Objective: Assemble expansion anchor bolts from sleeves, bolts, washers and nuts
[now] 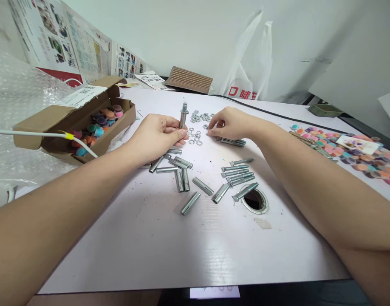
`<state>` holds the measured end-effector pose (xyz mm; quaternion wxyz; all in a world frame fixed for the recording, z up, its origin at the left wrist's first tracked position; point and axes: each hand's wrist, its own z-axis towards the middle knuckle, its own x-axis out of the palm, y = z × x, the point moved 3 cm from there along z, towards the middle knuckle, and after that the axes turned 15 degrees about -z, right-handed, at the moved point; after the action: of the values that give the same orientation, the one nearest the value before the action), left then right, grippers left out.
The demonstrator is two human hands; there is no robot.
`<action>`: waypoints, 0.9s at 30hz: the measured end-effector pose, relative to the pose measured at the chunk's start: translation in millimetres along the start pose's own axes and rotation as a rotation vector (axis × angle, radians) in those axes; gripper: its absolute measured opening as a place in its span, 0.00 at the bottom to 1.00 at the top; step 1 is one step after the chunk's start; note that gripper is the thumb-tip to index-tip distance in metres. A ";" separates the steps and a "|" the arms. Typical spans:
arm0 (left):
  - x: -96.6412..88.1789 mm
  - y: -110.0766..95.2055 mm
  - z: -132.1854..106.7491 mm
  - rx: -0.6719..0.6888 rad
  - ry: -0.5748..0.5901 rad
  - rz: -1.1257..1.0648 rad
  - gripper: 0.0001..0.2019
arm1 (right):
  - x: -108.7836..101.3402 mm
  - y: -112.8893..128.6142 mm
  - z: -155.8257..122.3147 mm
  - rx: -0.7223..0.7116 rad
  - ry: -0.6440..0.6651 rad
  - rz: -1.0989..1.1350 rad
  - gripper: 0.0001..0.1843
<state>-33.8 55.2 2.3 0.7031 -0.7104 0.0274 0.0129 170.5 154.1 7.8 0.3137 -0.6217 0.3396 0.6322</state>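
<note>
My left hand (165, 132) is closed around an anchor bolt (184, 117), held upright with its threaded end on top and a washer around it. Right at the fingertips of my right hand (225, 122), which are drawn together in a pinch, is a small hex nut (205, 126). Behind lies a cluster of nuts (196, 115). Several flat washers (195, 137) are scattered between the hands. Slotted metal sleeves (179, 180) lie in front of my left hand. Several bolts (238, 174) lie in a row to the right, with more partly under my right hand.
An open cardboard box (118, 123) of colourful caps stands left, beside bubble wrap (32, 106) and a white cable (38, 133). A cable hole (261, 204) pierces the table at right. Colourful pieces (332, 146) spread beyond my right arm. A plastic bag (249, 72) stands behind.
</note>
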 end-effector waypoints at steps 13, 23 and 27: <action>0.2 0.0 0.8 -0.010 0.027 0.043 0.06 | 15.7 19.7 15.2 -0.112 -0.078 0.112 0.07; -1.3 3.3 1.4 -0.018 0.036 0.092 0.06 | -30.7 52.8 -4.9 -0.069 -0.235 0.760 0.10; -0.1 0.5 -0.6 -0.002 0.033 0.131 0.06 | -28.4 66.7 -6.6 -0.040 -0.188 0.799 0.09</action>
<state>-34.0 54.6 1.8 0.6994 -0.7081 0.0854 0.0469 120.5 111.2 38.8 0.0609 -0.3865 0.5119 0.7648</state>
